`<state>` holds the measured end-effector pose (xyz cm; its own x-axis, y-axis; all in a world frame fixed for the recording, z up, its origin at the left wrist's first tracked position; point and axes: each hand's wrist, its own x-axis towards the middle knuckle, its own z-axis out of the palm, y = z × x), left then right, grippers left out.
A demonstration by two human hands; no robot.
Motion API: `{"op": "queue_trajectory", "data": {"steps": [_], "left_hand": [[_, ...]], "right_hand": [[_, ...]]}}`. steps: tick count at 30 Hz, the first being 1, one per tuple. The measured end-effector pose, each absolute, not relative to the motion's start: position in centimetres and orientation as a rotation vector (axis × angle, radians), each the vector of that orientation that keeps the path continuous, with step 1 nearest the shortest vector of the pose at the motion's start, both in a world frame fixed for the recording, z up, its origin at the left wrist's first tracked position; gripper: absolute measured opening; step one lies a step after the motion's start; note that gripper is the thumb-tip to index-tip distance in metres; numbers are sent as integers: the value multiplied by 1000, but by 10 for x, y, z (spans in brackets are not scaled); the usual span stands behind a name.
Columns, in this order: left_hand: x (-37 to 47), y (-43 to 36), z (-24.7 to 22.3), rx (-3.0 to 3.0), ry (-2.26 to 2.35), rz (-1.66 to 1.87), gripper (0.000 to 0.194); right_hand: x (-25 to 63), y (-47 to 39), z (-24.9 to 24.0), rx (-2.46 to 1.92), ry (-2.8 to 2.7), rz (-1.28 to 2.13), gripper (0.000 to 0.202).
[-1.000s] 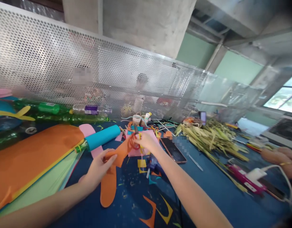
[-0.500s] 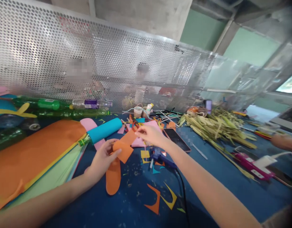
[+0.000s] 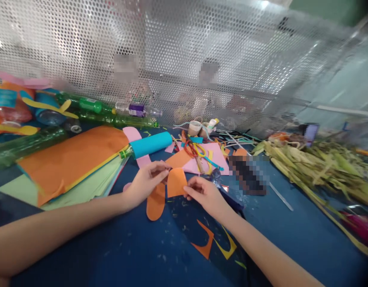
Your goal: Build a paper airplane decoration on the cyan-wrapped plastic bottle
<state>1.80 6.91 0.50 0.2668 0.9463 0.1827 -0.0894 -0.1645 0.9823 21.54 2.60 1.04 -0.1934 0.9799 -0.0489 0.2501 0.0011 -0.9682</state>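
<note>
Between my two hands is a small orange foam or paper piece (image 3: pixel 176 183) with a rounded top and a straight lower edge. My left hand (image 3: pixel 146 181) pinches it at its upper left side. At its lower right edge, the thumb and fingers of my right hand (image 3: pixel 203 193) are closed on it. A longer orange piece with a rounded end (image 3: pixel 156 203) lies on the blue table below my left hand, its upper part hidden by the fingers. Behind my hands lie another orange sheet (image 3: pixel 178 158) and a pink sheet (image 3: pixel 221 153). A dark blue glue gun (image 3: pixel 231 199) is partly hidden behind my right hand.
Orange and yellow scraps (image 3: pixel 204 241) lie in front. A blue-wrapped bottle (image 3: pixel 152 144) and stacked coloured sheets (image 3: pixel 79 159) are at left, with green bottles (image 3: pixel 112 118) behind. Dried husks (image 3: pixel 309 167) and a power strip (image 3: pixel 359 225) are at right. A perforated metal panel (image 3: pixel 178 48) stands behind.
My right hand has come down from the orange sheet behind to the small orange piece, which has turned upright. My left hand now grips its upper left. The view has shifted.
</note>
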Motion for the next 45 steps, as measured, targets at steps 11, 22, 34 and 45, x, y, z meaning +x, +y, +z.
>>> {"op": "queue_trajectory", "data": {"steps": [11, 22, 34, 45], "left_hand": [[-7, 94, 34, 2230, 671, 770, 50], [-29, 105, 54, 2544, 398, 6, 69], [-5, 85, 43, 2283, 591, 236, 26], [15, 66, 26, 1286, 689, 597, 28]], "right_hand": [[212, 22, 9, -1314, -1354, 1211, 34], [208, 20, 12, -1310, -1160, 1239, 42], [217, 25, 16, -1198, -951, 1218, 28], [208, 12, 20, -1184, -1477, 1274, 25]]}}
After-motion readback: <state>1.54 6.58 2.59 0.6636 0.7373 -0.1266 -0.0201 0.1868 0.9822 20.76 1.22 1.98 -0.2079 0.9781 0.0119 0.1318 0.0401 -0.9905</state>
